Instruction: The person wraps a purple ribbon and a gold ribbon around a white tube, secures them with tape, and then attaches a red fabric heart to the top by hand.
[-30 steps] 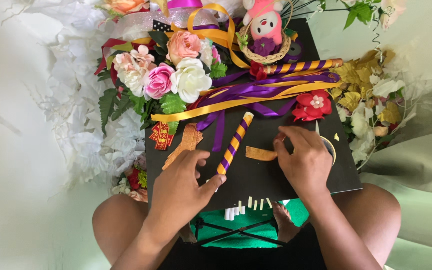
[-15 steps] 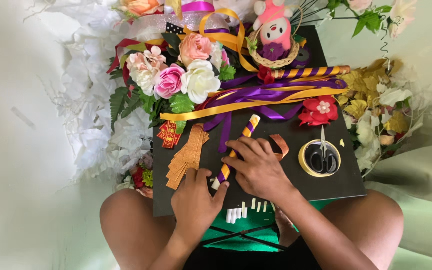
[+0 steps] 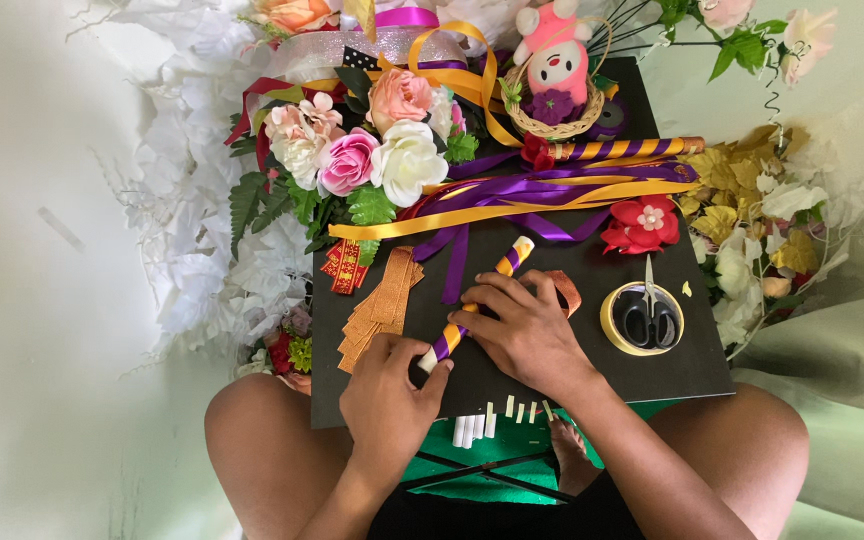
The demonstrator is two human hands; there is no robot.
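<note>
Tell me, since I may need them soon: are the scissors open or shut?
Shut. The black-handled scissors lie flat on the black board, blades together pointing away, handles resting inside the yellow tape roll.
</note>
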